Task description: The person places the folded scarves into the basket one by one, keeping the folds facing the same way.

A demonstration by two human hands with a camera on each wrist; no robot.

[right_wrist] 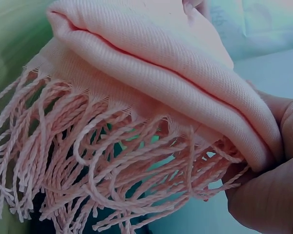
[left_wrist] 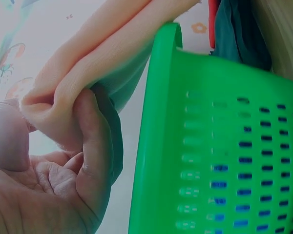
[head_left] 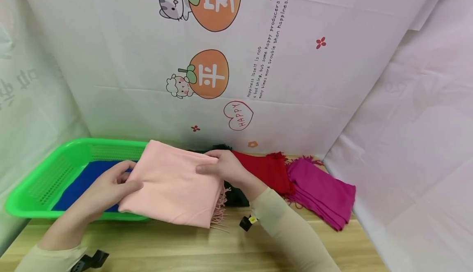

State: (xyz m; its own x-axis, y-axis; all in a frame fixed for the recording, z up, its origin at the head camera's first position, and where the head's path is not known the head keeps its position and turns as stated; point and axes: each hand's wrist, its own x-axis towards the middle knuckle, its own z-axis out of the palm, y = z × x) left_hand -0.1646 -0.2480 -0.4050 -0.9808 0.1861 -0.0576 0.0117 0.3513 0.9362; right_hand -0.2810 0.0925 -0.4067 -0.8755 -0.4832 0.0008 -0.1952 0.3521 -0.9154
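Note:
A folded pink scarf (head_left: 173,185) hangs between both hands, above the table and overlapping the right part of the green basket (head_left: 79,214) in the head view. My left hand (head_left: 105,187) pinches its left edge between thumb and fingers, close by the basket's rim. At the upper right corner my right hand (head_left: 229,169) grips the scarf, thumb on the near face. In the right wrist view, twisted fringe (right_wrist: 112,161) dangles below the folded layers of the scarf. A folded blue cloth (head_left: 83,181) lies inside the basket, partly hidden by my left hand and the scarf.
Right of the basket lie a dark green fringed scarf (head_left: 236,198), mostly covered, a red scarf (head_left: 264,171) and a magenta scarf (head_left: 325,192) on the wooden table (head_left: 177,247). White printed sheets (head_left: 295,70) wall in the table at the back and both sides.

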